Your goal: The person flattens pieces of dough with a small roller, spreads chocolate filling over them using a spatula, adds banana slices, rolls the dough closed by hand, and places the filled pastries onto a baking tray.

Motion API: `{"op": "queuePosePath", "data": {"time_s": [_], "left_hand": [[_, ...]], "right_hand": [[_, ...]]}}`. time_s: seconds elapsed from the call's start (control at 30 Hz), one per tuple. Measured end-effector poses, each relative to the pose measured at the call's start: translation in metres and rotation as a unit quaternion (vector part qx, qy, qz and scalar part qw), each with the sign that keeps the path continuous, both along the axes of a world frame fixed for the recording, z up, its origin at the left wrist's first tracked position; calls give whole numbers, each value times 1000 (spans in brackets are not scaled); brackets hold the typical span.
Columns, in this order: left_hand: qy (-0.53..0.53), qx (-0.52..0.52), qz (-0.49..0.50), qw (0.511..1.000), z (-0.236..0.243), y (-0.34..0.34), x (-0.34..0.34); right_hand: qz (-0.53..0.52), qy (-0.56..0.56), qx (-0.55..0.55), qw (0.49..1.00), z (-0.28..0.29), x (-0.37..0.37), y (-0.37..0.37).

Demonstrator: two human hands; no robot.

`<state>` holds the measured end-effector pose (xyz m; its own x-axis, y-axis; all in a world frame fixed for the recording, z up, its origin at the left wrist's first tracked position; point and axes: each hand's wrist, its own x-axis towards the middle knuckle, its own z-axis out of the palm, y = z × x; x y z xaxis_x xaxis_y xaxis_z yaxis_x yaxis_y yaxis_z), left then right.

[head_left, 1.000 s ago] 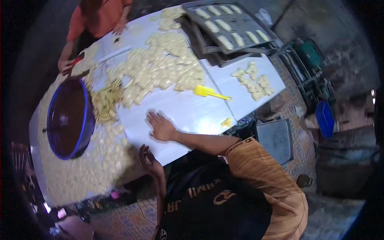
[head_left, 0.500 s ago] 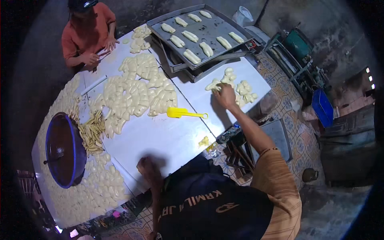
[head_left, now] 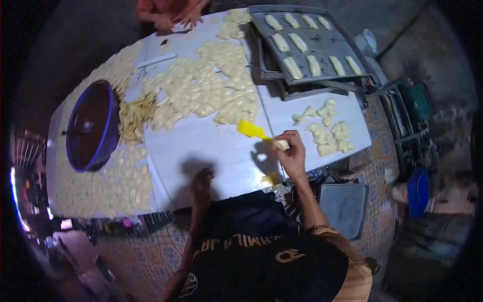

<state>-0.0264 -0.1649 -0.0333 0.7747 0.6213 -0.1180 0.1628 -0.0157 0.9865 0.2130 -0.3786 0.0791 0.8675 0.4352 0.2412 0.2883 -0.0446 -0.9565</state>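
Note:
My right hand point(head_left: 293, 153) is raised over the white table point(head_left: 201, 146), its fingers closed around a small piece of pale dough point(head_left: 282, 145). Just beyond it lies a yellow plastic scraper point(head_left: 249, 129), its handle partly hidden behind the fingers. To the right of this hand sit several loose dough pieces point(head_left: 329, 136). My left hand point(head_left: 202, 182) hovers in shade over the table's near edge, with thumb and fingers apart and nothing visible in them. A small yellow lump point(head_left: 270, 178) rests near the table edge between the hands.
Stacked metal trays point(head_left: 327, 45) with shaped dough rolls stand at the back right. Many flattened dough pieces point(head_left: 216, 85) cover the middle and left, beside yellowish strips point(head_left: 136, 118) and a large blue-rimmed basin point(head_left: 111, 131). Another person's hands point(head_left: 191, 20) are at the far edge.
My right hand has come back from the loose dough toward me, carrying a piece. The view has shifted, and my left hand is still near the table edge.

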Motion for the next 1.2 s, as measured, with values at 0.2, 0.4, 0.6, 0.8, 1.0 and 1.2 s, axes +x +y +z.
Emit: {"op": "queuePosePath", "data": {"time_s": [0.2,0.4,0.6,0.8,1.0,1.2], "left_hand": [[-184,-346,44,919,65,-23,34],[-126,-334,59,932,76,11,3],[-92,-174,104,975,71,27,-19],[135,393,134,900,30,55,-18],[63,296,61,951,48,68,-30],[215,441,-202,847,64,38,-29]], "right_hand": [[248,-64,-63,965,30,-96,80],[275,42,-57,959,-13,-110,121],[210,111,-60,969,-32,-135,157],[208,-62,-207,954,-54,-133,168],[309,-305,-185,881,-64,-126,151],[353,-444,-372,735,-80,-115,144]]}}
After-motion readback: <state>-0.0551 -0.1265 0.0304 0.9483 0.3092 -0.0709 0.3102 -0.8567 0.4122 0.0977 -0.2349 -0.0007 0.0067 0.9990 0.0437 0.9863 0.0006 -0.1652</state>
